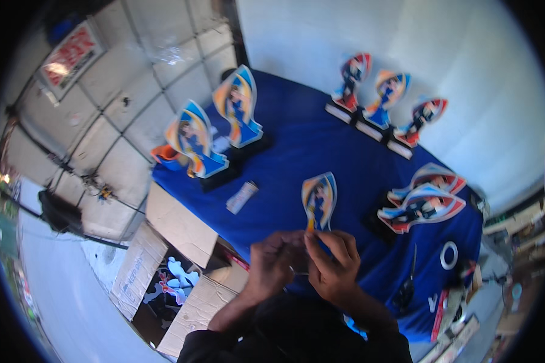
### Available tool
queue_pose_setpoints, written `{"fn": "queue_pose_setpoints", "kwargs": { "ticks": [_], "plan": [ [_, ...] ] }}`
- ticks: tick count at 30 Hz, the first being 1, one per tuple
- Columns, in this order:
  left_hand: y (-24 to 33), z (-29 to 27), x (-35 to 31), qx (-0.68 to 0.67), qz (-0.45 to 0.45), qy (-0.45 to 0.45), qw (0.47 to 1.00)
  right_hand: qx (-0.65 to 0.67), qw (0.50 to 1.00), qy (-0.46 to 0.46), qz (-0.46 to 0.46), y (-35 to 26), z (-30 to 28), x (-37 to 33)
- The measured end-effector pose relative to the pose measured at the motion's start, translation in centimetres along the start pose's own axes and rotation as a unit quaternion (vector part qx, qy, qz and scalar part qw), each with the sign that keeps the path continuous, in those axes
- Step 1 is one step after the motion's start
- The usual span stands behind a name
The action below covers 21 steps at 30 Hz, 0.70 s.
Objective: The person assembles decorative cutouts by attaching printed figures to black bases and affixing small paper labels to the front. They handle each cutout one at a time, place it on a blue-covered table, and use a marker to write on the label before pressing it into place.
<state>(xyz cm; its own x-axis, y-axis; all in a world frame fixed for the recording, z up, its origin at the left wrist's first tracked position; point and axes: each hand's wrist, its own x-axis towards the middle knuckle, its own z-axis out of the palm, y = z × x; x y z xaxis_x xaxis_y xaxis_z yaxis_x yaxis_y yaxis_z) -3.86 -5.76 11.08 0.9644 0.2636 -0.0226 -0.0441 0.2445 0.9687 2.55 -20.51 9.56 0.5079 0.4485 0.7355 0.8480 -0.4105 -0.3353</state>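
A flat, leaf-shaped cutout in white, blue and orange with a printed figure [320, 202] is held upright in front of the person, above a table covered in dark blue cloth [290, 139]. Its lower end is pinched between the thumb and bent fingers of the right hand [335, 263]. The left hand [275, 261] is brought in just beside it, with the fingers curled and bunched together; whether anything is gripped by them cannot be told, as they are blurred.

Beyond the hands to the left, two larger blue, white and orange leaf-shaped trophies [239, 109] are stood on black bases, and a small pale rectangular strip [242, 197] is laid on the cloth nearby. Three smaller trophies with black bases [378, 100] are lined up near the far right edge. To the right, two red, white and blue leaf-shaped pieces [422, 209] are seen overlapping. Closer in, a white ring [449, 255] is placed near a dark tool with a thin shaft [403, 294]. At lower left, an open brown cardboard box [191, 317] is filled with loose, colourful pieces [181, 273].
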Motion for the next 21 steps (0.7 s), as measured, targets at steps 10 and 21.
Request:
{"fn": "queue_pose_setpoints", "kwargs": {
  "ticks": [10, 21],
  "plan": [
    [-0.5, 0.5, 1.4, 0.013, 0.0, -0.024, 1.0, -0.037, 0.999, 0.034, 0.019, 0.6, 1.0, -1.1],
    [-0.8, 3.5, 0.0, 0.008, 0.017, 0.005, 1.0, -0.017, 1.0, 0.021, 0.002, 1.9, -1.8, -2.3]
  ]
}}
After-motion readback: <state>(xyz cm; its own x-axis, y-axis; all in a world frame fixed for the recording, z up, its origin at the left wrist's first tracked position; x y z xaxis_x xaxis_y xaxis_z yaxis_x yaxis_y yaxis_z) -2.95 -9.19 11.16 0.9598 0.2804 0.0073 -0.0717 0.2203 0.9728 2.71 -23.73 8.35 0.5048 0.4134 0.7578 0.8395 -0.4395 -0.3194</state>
